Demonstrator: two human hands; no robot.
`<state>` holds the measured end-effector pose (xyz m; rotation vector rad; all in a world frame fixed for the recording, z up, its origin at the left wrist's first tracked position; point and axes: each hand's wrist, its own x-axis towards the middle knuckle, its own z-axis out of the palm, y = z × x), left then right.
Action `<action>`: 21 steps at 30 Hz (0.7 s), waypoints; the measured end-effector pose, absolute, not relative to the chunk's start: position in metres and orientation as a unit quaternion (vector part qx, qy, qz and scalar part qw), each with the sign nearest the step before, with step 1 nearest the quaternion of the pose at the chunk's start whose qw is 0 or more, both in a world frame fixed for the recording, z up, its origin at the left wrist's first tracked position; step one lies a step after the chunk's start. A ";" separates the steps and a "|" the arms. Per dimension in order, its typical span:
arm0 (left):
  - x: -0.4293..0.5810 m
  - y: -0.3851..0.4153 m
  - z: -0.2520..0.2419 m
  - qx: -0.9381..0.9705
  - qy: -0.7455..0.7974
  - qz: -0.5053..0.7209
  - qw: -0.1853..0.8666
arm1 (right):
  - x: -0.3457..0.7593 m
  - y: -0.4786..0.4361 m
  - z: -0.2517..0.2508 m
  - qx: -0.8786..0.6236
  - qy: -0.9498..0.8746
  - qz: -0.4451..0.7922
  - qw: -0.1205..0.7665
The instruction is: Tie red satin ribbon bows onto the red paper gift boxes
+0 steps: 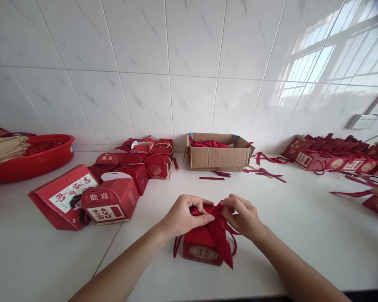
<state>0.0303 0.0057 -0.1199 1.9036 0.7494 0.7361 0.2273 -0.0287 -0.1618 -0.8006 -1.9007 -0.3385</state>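
Observation:
A small red gift box [202, 250] with a round gold emblem stands on the white counter [302, 235] right in front of me. A dark red ribbon [219, 235] is draped over its top, with ends hanging down its front and sides. My left hand [183, 216] pinches the ribbon at the box's top left, fingers closed. My right hand [243, 216] pinches the ribbon from the right, fingers closed too. Both hands meet above the box.
Several finished red boxes [135, 161] crowd the left, with a larger one [64, 196] lying tilted. A cardboard box [219, 156] of red ribbons stands by the tiled wall. A red basin [31, 157] and another person's hand [3, 152] are far left. More boxes [337, 157] and loose ribbons [269, 167] lie right.

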 end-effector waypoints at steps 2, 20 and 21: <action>0.030 0.008 -0.122 0.767 0.288 0.312 0.481 | 0.226 -0.030 -0.163 -0.351 -0.775 -0.105 0.514; 0.031 0.018 -0.137 0.693 0.262 0.421 0.524 | 0.237 -0.037 -0.162 -0.284 -0.782 0.338 0.440; 0.031 0.018 -0.138 0.691 0.263 0.433 0.515 | 0.235 -0.039 -0.163 -0.284 -0.793 0.328 0.427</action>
